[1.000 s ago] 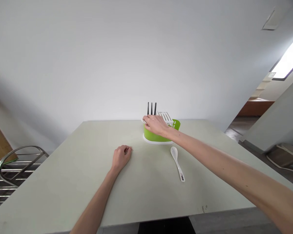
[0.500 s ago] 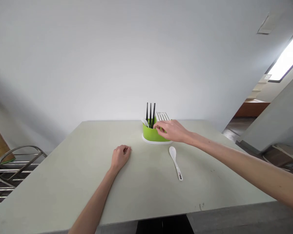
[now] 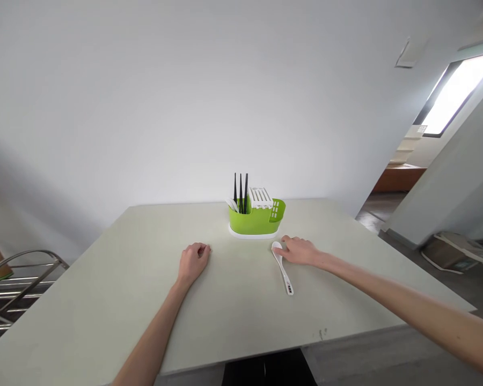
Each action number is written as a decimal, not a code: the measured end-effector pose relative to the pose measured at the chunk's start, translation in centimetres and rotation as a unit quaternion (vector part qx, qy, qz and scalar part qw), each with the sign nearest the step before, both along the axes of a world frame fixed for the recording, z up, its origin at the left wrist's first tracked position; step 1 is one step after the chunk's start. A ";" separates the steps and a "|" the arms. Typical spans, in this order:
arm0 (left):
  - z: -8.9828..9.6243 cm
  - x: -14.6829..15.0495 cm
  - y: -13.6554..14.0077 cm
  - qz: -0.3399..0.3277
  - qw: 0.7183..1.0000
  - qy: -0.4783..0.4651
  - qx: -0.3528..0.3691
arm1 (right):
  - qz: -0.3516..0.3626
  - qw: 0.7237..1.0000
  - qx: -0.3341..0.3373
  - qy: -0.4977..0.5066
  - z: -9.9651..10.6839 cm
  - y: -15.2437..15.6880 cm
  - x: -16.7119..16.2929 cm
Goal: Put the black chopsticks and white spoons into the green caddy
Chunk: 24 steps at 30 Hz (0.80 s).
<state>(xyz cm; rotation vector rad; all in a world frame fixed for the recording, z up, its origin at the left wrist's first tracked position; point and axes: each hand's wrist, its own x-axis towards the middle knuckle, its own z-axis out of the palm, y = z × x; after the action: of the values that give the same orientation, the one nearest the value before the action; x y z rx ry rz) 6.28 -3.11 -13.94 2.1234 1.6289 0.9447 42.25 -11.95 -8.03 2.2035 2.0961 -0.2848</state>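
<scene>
My left hand [image 3: 194, 262] rests on the table, its fingers curled into a loose fist with nothing showing in them. A white spoon [image 3: 283, 272] lies on the table, bowl away from me and handle end towards me. Over the right side of its bowl is my right hand [image 3: 301, 251], thumb and fingers apart; whether the thumb touches the bowl I cannot tell. Behind stands a green cutlery holder [image 3: 249, 223] on a white base. Several black chopsticks [image 3: 240, 192] and white spoons [image 3: 232, 203] stand in its left compartment, and a white slotted rack [image 3: 261, 197] tops its middle.
The pale table [image 3: 116, 300] meets a plain wall [image 3: 185, 107] at its far edge. A metal rack [image 3: 24, 284] stands off the left edge. On the floor at the right is a lidded bin [image 3: 453, 252].
My right hand has moved away from the cutlery holder, down towards me to the spoon's bowl. The left hand stays in place. The view has shifted slightly.
</scene>
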 end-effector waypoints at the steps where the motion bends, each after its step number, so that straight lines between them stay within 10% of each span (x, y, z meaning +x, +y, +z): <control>1: 0.0 0.0 0.0 -0.001 1.000 0.000 0.000 | -0.005 1.000 0.003 0.002 -0.4 0.1 -0.7; 11: 0.4 0.1 -0.3 0.001 1.000 0.015 0.001 | 0.082 0.994 0.048 0.053 -0.2 0.4 -7.2; 24: 0.3 0.1 -0.4 -0.002 1.000 0.011 0.000 | 0.099 0.901 0.298 0.298 12.3 5.1 -7.9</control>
<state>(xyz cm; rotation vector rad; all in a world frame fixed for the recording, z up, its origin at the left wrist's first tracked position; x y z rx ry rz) 6.42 -3.56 -13.64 2.1420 1.6350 0.9235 34.40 -6.87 4.30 2.3821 3.0667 -0.3799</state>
